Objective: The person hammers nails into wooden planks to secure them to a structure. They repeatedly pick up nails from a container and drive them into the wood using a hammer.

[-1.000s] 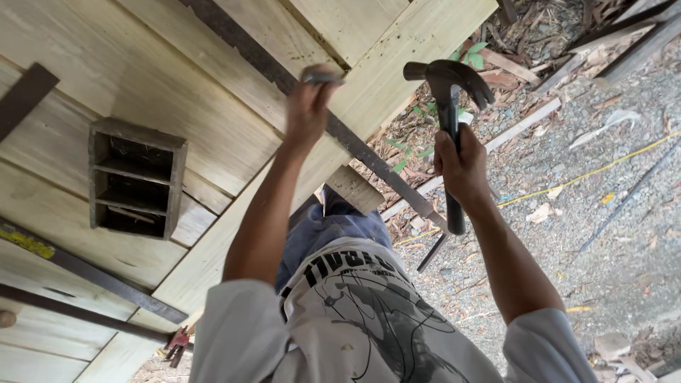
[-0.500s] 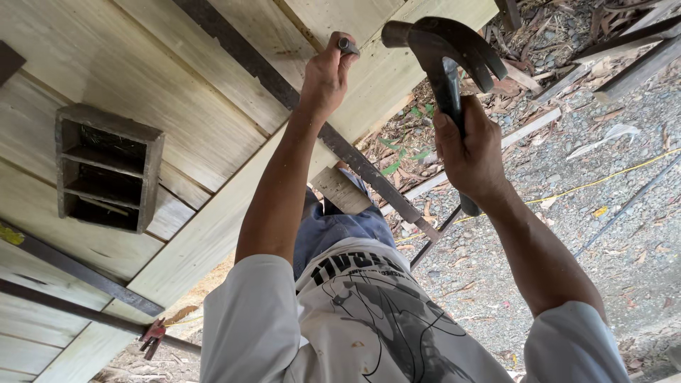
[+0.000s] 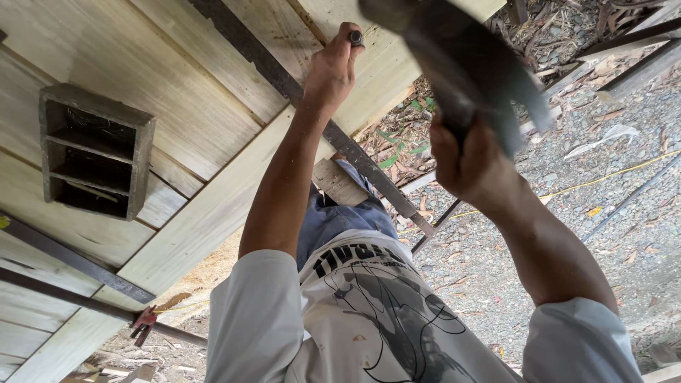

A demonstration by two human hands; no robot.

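Outdoor site: pale wooden planks form the work surface, crossed by a dark metal strip; gravel ground with leaf litter lies beside the planks. Grey hollow block sits on the planks, well apart from the strip. Red clamp near the planks' lower edge. Hammer: dark head, blurred, raised above the planks' edge. Right hand fisted around its handle. Left hand pinched shut on a small dark nail-like piece against the planks just past the strip, arm outstretched.
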